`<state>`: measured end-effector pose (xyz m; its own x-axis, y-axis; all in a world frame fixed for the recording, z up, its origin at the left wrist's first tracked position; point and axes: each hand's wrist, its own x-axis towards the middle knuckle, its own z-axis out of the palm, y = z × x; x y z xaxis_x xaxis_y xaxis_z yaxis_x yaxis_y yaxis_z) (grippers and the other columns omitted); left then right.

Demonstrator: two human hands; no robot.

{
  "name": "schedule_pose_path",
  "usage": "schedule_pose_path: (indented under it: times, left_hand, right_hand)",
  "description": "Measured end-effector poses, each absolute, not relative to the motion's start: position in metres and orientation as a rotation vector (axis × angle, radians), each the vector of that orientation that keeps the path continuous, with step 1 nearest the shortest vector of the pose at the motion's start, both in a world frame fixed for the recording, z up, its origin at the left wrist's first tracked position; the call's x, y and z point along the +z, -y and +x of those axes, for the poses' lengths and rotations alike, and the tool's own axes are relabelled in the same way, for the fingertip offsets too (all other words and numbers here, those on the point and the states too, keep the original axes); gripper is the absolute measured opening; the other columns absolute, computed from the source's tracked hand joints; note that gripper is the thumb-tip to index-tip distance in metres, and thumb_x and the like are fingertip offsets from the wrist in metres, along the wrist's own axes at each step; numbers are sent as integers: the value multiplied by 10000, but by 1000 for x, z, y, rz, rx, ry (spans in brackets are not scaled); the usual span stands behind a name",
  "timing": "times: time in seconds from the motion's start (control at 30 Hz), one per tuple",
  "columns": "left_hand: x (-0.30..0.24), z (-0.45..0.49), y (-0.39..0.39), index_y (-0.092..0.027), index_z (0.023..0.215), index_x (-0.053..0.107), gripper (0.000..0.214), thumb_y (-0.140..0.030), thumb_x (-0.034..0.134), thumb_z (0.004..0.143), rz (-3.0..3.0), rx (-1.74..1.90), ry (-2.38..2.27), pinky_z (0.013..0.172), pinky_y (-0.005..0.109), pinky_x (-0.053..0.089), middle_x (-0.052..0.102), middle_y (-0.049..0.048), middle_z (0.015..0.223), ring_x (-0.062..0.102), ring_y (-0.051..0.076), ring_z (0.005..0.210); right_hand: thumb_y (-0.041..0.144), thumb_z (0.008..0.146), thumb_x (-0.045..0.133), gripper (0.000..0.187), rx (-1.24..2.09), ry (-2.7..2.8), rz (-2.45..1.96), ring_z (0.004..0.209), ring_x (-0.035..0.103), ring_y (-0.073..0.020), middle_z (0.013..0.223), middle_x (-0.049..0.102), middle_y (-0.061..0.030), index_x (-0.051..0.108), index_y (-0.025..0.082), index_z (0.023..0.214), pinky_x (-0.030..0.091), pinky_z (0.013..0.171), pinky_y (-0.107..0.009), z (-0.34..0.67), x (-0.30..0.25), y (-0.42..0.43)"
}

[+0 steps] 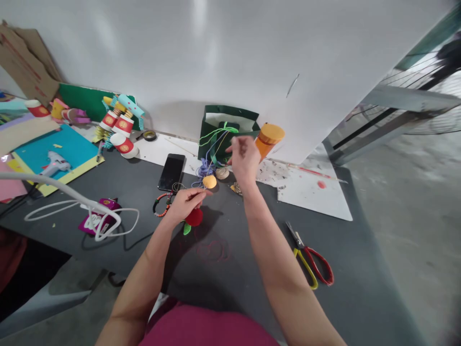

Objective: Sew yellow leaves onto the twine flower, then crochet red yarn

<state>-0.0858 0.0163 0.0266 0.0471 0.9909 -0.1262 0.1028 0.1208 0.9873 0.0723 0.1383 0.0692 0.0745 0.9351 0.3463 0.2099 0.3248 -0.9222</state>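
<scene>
My left hand [187, 204] is pinched closed over a thin cord, just beside a small yellow ball [209, 181]. Below that hand hangs or lies a red ball [194, 217] with a green leaf [186, 228]. My right hand [245, 158] is raised above the table, its fingers drawn together near a green cord [216, 132] and blue yarn [205, 168]. Tilted against that hand's far side is an orange bottle with a cap [269, 139]. Its lower end is hidden, so I cannot tell whether it is held.
A black phone [172, 172] and a beaded bracelet [162, 204] lie left of my hands. A green paper bag [226, 132] stands behind them. Red-and-yellow-handled scissors [306, 259] lie on the right. A glue gun [54, 163], paper cups [122, 125] and a white cable [82, 211] are on the left.
</scene>
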Motion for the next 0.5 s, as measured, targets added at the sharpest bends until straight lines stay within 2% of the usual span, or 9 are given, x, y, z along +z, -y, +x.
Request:
schedule_pose_path:
  times: [0.1,0.17,0.23,0.33,0.43,0.5]
  left_hand:
    - [39,-85,-9,-146,954,821,386,-479,660,845,1354,948,-1268,542,242,331,509,-24,573,442,118,572]
    - [44,-87,-7,-141,924,827,393,-482,642,864,1459,892,-1258,545,247,328,533,-6,587,443,124,586]
    - [45,-91,-6,-133,900,826,403,-487,637,866,1496,857,-1267,549,247,331,558,7,599,459,130,600]
    - [42,-99,-8,-126,902,816,432,-518,641,854,1445,848,-1290,547,245,330,548,-1,583,464,126,583]
    - [38,-105,-10,-134,903,803,453,-551,630,860,1350,979,-1338,560,251,348,526,-12,592,460,121,577]
    - [38,-105,-10,-143,890,789,456,-569,629,862,1291,1101,-1360,569,254,363,525,-12,615,462,119,585]
  right_hand:
    - [765,862,564,611,1407,1493,-1073,413,505,-83,699,716,-57,679,171,944,307,373,-232,71,71,-119]
    - [743,790,679,593,1579,1473,-911,417,470,-71,713,715,-33,681,184,989,263,371,-232,74,75,-110]
    - [719,796,688,537,1514,1387,-828,413,439,-71,651,664,13,677,210,967,260,380,-237,80,80,-106]
    - [708,888,567,485,1294,1294,-845,421,448,-90,576,579,38,665,235,916,318,408,-254,92,86,-109]
    - [671,943,487,472,1029,1290,-938,498,537,-112,642,620,7,670,236,931,387,463,-267,98,88,-114]
    - [599,947,526,412,933,1351,-959,565,586,-124,675,653,-2,686,221,982,444,528,-271,97,87,-111]
